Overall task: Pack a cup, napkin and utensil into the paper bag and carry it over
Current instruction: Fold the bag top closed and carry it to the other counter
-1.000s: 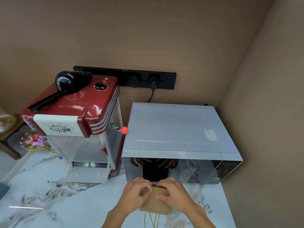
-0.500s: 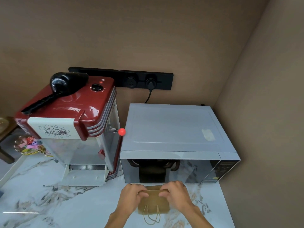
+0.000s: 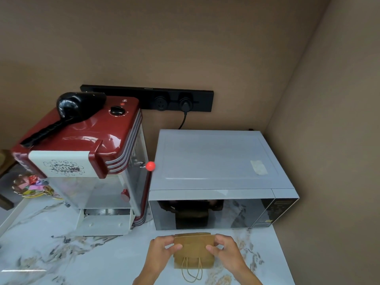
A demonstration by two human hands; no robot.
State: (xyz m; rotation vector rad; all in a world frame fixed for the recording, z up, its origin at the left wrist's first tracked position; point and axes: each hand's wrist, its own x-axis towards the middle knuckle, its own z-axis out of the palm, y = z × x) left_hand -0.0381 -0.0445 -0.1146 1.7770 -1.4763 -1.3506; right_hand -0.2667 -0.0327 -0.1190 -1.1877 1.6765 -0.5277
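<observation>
Now gripping the paper bag (image 3: 193,251) at its upper edge, left hand (image 3: 162,251) pinching the left corner and right hand (image 3: 225,250) pinching the right, thumbs lying on the near face and fingers curling behind. Sitting low on the marble bench (image 3: 61,256), just in front of the microwave (image 3: 218,175), bag looking flat or barely parted, twine handles (image 3: 192,271) dangling toward the wearer. Judging the step in hand: opening the bag mouth, ahead of any packing; no cup, napkin or utensil appearing anywhere in view, so filling not yet begun. Next move probably calling for pulling the two top corners apart, pushing the base square so the bag stands unaided, then freeing one hand to fetch the items from somewhere outside the frame. Reaching in from the bottom edge, both forearms angling inward, wrists level and close together with the bag between them. Standing further out: red popcorn machine (image 3: 82,153) left of the microwave, a black hair dryer (image 3: 67,112) resting on its lid, a black socket strip (image 3: 148,98) on the wall behind.
</observation>
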